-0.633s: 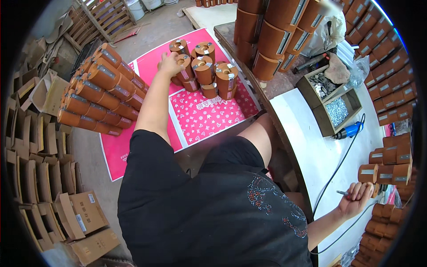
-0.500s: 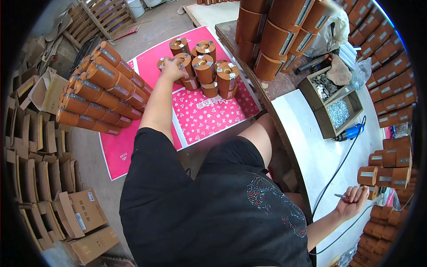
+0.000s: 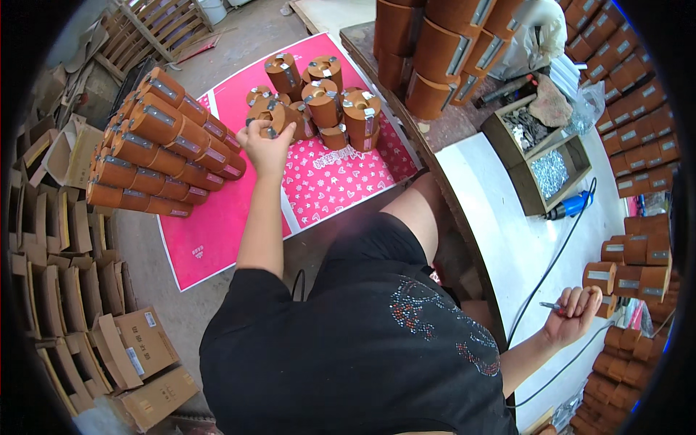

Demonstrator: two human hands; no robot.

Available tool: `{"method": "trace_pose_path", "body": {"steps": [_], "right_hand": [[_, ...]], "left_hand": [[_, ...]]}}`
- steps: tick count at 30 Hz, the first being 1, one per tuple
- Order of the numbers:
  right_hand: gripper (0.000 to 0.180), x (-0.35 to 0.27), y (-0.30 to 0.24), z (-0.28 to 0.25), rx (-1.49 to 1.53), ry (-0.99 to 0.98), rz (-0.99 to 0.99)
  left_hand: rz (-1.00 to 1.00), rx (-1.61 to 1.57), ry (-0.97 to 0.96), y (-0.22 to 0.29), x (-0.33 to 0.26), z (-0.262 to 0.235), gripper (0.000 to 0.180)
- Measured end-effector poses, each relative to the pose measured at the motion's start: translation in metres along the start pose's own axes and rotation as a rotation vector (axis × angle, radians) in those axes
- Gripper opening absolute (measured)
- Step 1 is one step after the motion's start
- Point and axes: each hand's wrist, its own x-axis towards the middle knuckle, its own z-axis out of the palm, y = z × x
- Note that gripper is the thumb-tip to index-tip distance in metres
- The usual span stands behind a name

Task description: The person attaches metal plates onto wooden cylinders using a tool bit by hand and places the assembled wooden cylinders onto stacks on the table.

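Note:
My left hand (image 3: pixel 265 151) is closed around the near side of a brown hollow cylinder (image 3: pixel 262 110) with small metal tabs on its top rim. This cylinder is tilted a little toward me, beside a cluster of similar brown cylinders (image 3: pixel 320 101) standing upright, some stacked in twos, on a pink printed sheet (image 3: pixel 333 177). In my right hand (image 3: pixel 570 319), over the white worktable, is a slim pen-like tool (image 3: pixel 549 306) with a metallic tip; its exact kind cannot be made out.
A slanting stack of brown cylinders (image 3: pixel 156 156) lies left on the sheet. The white worktable (image 3: pixel 471 188) holds a wooden box (image 3: pixel 540 196) of small metal parts, a blue power tool (image 3: pixel 570 206) with a black cord, and tall cylinder stacks (image 3: pixel 442 58). Cardboard boxes (image 3: pixel 134 348) line the left.
My left hand has drawn one cylinder from the cluster leftward and toward me. The right hand has risen slightly, still holding the slim tool. The whole view has shifted a little.

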Motion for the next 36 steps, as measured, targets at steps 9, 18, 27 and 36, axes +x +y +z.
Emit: {"method": "trace_pose_path", "body": {"steps": [9,18,27,36], "right_hand": [[0.013,0.003,-0.005,0.028,0.014,0.005,0.011],[0.011,-0.025,-0.029,0.009,0.011,0.110,-0.029],[0.010,-0.019,-0.014,0.010,-0.003,0.093,-0.095],[0.008,0.004,0.007,0.018,-0.002,0.010,-0.140]], "left_hand": [[0.796,-0.706,-0.719,0.201,-0.107,-0.042,0.043],[0.884,-0.910,-1.155,0.282,-0.234,-0.002,0.042],[0.980,-1.030,-1.166,0.285,-0.238,0.007,0.030],[0.847,-1.170,-1.368,0.279,-0.237,0.014,0.031]]}}
